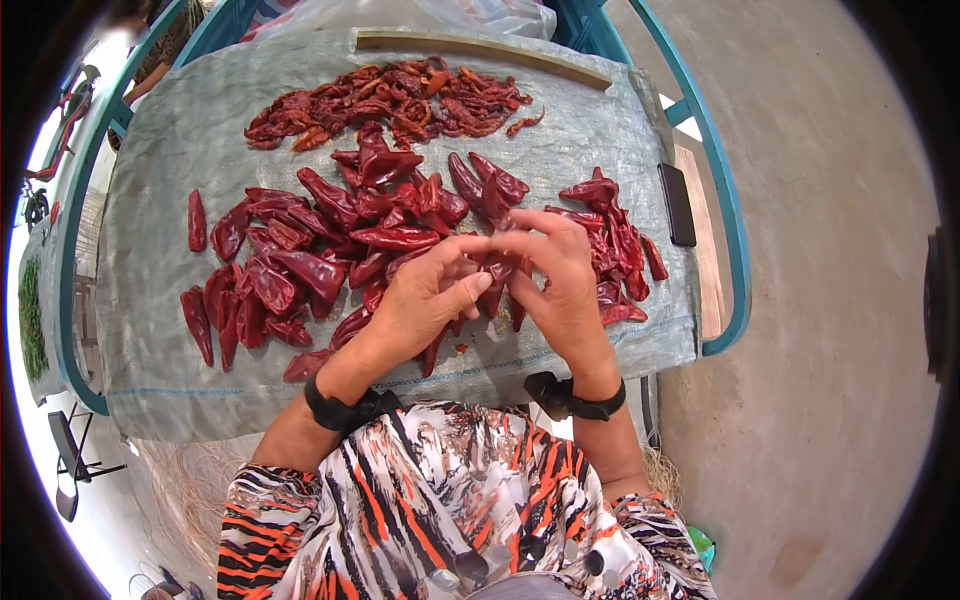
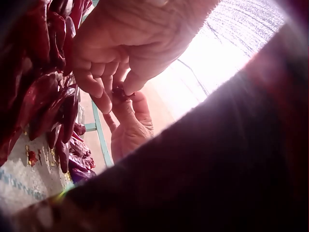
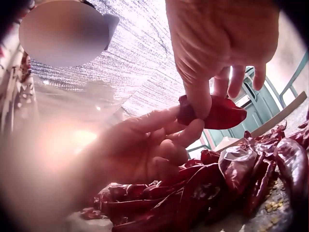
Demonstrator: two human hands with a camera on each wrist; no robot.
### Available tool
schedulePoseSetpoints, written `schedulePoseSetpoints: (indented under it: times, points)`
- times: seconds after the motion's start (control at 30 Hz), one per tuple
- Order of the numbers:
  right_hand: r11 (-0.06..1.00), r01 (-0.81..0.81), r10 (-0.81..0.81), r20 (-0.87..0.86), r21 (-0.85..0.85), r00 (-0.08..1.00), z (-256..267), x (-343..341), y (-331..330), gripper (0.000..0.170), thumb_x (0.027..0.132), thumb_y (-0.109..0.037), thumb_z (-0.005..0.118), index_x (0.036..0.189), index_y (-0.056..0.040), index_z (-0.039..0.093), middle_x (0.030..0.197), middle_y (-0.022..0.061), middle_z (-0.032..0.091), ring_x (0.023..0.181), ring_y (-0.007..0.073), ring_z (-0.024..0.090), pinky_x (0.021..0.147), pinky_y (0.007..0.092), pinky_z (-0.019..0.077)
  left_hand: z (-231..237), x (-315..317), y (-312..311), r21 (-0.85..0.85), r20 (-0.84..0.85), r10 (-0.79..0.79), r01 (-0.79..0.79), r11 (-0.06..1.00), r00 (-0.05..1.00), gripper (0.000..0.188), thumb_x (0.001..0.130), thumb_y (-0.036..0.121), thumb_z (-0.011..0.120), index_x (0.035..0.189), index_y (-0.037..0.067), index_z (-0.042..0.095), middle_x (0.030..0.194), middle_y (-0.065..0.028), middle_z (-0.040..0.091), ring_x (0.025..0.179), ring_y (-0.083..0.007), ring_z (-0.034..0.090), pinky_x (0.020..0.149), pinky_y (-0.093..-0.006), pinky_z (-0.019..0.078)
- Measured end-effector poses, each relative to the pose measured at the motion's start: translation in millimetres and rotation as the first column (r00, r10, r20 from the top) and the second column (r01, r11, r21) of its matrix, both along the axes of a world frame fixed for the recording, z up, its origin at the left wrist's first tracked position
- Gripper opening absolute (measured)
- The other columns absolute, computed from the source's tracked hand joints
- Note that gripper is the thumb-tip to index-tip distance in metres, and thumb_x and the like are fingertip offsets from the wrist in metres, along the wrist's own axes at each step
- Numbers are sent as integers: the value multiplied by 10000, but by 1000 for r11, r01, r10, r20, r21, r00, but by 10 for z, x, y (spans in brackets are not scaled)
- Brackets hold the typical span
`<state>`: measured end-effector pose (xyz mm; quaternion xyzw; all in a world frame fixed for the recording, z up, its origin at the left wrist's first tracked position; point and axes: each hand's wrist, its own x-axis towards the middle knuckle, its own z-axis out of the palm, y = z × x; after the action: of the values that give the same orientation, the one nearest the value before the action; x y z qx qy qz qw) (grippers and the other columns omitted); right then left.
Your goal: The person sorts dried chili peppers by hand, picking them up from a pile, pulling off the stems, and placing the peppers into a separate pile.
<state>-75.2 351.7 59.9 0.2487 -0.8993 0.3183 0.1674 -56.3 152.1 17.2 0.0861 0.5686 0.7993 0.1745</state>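
Observation:
Both hands meet over the front of the cloth, with one dark red pepper (image 3: 222, 113) between them. The right hand (image 1: 558, 280) pinches it between thumb and fingers, and the left hand (image 1: 418, 300) pinches its end, as the right wrist view shows. From the left wrist, the left hand (image 2: 128, 43) hides most of the pepper, and a small dark red part (image 2: 119, 92) shows at the fingertips. A large heap of whole red peppers (image 1: 300, 270) lies left of the hands; a smaller pile (image 1: 620, 245) lies to the right.
Flattened red pieces (image 1: 400, 100) lie at the back of the grey woven cloth (image 1: 150, 350), before a wooden strip (image 1: 480, 48). A black phone (image 1: 677, 205) rests at the right edge. Teal rails (image 1: 725, 200) frame the sides. Yellow seeds (image 3: 274, 205) are scattered near the peppers.

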Motion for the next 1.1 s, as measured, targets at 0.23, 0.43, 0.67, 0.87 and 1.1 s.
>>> schedulePoseSetpoints:
  times: [0.23,0.43,0.67,0.87,1.1]
  points:
    - [853,368,-430,98,370,898,-52,58,716,450,805,-139,795,1241,-117,686,1291,96,653,1301,326,522,1111,491,347,62,-78,-12,-151,-90,78,-91,984,993,197,1047,91,609,1234,38,645,948,16,667,815,-46,616,753,-213,502]
    - [863,315,-339,-11,394,941,-266,49,887,285,805,-112,780,1079,-118,704,1207,72,673,1296,326,522,1145,514,294,194,-87,140,-348,-394,254,-399,848,883,330,970,-12,647,1292,59,655,1476,-108,476,832,-52,595,828,-243,515]
    - [960,259,-262,15,106,965,-139,-50,1029,165,853,-75,753,1006,-99,694,937,36,716,973,238,671,1069,483,400,251,46,320,-444,-403,117,-305,843,908,376,935,-13,685,1300,72,665,1398,-90,554,821,-58,585,738,-237,499]
    - [940,30,110,382,-341,918,1,-39,901,134,897,-77,733,1019,-40,693,889,76,721,818,236,684,783,343,515,272,99,596,-636,-512,-21,-363,681,859,303,944,42,714,1246,53,689,1130,-90,683,754,-110,637,660,-264,515]
    - [955,42,-56,39,294,998,-450,-349,917,332,801,-170,795,1122,-131,720,1120,45,690,1168,265,581,1132,551,310,246,302,684,-770,-485,121,-488,412,866,275,1003,189,651,1268,120,658,764,-125,683,675,-287,681,608,-413,522]
